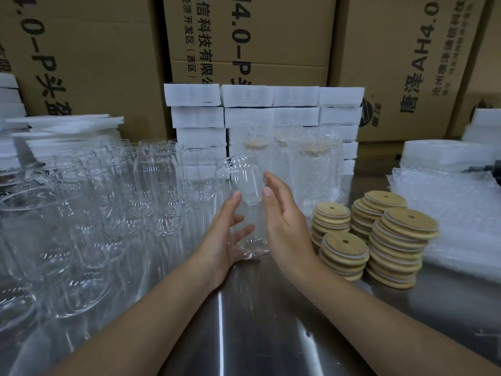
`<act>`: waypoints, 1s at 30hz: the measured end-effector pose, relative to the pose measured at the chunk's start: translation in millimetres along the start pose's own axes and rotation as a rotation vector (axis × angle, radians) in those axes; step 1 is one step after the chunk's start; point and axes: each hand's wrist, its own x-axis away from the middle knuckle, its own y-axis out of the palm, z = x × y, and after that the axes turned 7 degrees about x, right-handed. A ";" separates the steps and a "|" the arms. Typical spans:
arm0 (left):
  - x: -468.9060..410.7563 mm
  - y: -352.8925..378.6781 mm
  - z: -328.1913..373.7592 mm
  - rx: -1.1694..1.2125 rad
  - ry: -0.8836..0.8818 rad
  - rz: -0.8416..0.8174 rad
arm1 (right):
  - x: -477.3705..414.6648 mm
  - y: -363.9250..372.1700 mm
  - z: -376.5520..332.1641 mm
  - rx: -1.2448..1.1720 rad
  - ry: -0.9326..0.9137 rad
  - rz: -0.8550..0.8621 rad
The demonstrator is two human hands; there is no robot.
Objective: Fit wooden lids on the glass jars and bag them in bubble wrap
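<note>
— Brown cartons (244,36) and white foam blocks (195,118) at the back, steel worktop (257,321) up front. That's my packing corner. Guess which step I'm on.

— Lidding? You've got one jar pulled out.

— Yep. The jar (244,180) is just left of the lid stacks (398,240), leaning a bit, and there's no lid on it. It's blurry down low, so I can't tell if the base is quite on the worktop. My left hand (222,240) cups the lower half, fingers curled round the glass. My right hand (287,223) is open with the fingers straight, on or just beside the jar's lid-stack side, and it's got hold of nothing.

— So what's next?

— I reckon the right hand goes over to the lid stacks, lifts one off the top and seats it square on the mouth while the left steadies the jar. After that I'd need a bag from the bubble wrap (447,213) on the far side of the lids.

— How's the glass look?

— Clear, can-shaped, pinched in at the shoulder. Probably slippery, so I'd want a firm grip. Loads more bare jars (108,199) sit further left of the lids, and a few bagged jars (311,169) stand behind the lids.
</note>
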 end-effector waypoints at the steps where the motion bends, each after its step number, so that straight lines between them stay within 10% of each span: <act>1: 0.2 0.3 0.2 -0.014 -0.006 0.004 | -0.6 0.1 1.1 -0.005 0.004 -0.001; 16: 7.2 6.8 -0.1 -0.095 -0.080 -0.178 | -16.6 1.7 11.4 -0.207 0.198 0.037; 30: 2.4 4.2 -10.0 -0.586 0.413 0.100 | -7.5 6.1 11.9 -0.112 0.158 0.019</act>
